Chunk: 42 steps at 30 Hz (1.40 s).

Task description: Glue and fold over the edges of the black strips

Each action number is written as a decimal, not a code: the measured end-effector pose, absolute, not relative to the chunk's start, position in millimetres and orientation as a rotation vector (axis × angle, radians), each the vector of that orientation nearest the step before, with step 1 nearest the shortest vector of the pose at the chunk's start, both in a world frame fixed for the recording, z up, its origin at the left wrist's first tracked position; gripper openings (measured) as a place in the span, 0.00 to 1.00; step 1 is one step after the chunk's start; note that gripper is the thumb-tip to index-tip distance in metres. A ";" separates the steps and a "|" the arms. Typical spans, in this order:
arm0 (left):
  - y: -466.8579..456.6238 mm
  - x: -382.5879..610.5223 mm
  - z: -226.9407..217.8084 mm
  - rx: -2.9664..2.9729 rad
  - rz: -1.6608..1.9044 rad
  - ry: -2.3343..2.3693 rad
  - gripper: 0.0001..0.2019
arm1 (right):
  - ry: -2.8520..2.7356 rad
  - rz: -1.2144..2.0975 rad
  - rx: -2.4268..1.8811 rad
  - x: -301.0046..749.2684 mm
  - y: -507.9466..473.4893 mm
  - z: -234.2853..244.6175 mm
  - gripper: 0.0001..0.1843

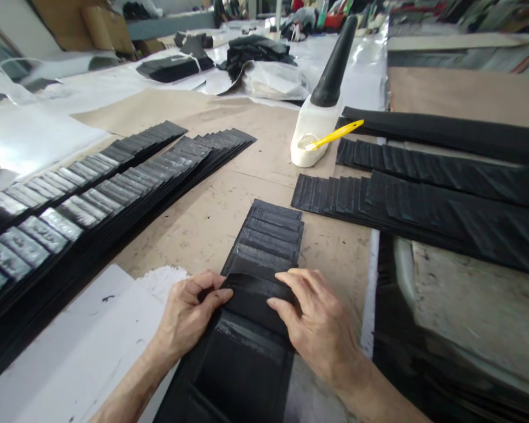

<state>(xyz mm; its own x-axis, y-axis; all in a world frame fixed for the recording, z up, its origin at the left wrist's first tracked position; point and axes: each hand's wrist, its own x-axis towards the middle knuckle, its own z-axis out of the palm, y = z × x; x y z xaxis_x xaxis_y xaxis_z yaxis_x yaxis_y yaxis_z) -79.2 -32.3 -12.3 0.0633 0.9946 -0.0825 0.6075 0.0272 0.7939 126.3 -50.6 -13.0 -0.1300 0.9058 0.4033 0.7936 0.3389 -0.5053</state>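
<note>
A long black strip (251, 358) of leather-like pieces with overlapping layers lies in front of me, running away from my body. Near its middle, a flat black panel (255, 294) spans the strip between my hands. My left hand (191, 311) pinches the panel's left edge between thumb and fingers. At the opposite edge, my right hand (320, 320) grips with thumb below and fingers above. Beyond the hands, several overlapping flaps (271, 235) step up the strip. How the panel's underside meets the strip is hidden.
Two long rows of overlapped black pieces (127, 182) lie at left, some with shiny wet-looking edges. More stacks (405, 194) reach past the table edge at right. A white container (306, 126) holds a yellow-handled brush (339, 134). White sheets (83, 346) lie at lower left.
</note>
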 end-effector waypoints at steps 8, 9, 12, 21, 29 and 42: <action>-5.6 -67.4 4.9 2.462 0.492 1.256 0.12 | -1.935 0.372 -1.673 122.9 -45.8 -11.4 0.12; -1.9 -66.0 4.2 2.494 0.470 1.190 0.11 | -1.939 0.403 -1.669 123.6 -44.5 -10.5 0.12; 8.7 -63.7 0.6 2.469 0.482 1.036 0.07 | -1.958 0.485 -1.615 126.6 -40.6 -8.4 0.11; 24.2 -60.9 0.6 2.365 0.457 0.852 0.07 | -2.051 0.400 -1.336 135.5 -36.7 -10.8 0.05; 14.7 -70.1 -9.8 2.375 0.700 0.708 0.16 | -2.275 0.057 -1.118 137.7 -47.5 -14.4 0.12; 13.6 -74.1 -13.7 2.545 0.677 0.559 0.18 | -2.413 -0.138 -1.079 138.7 -52.5 -13.5 0.15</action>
<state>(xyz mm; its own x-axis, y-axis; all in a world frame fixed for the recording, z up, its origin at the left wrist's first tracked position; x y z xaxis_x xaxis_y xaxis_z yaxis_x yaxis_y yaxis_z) -74.1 13.6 -13.7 0.7979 0.4823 0.3617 0.2640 -0.8189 0.5096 138.7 -52.5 -13.5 -0.5680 0.6738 0.4727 0.7234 0.6826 -0.1039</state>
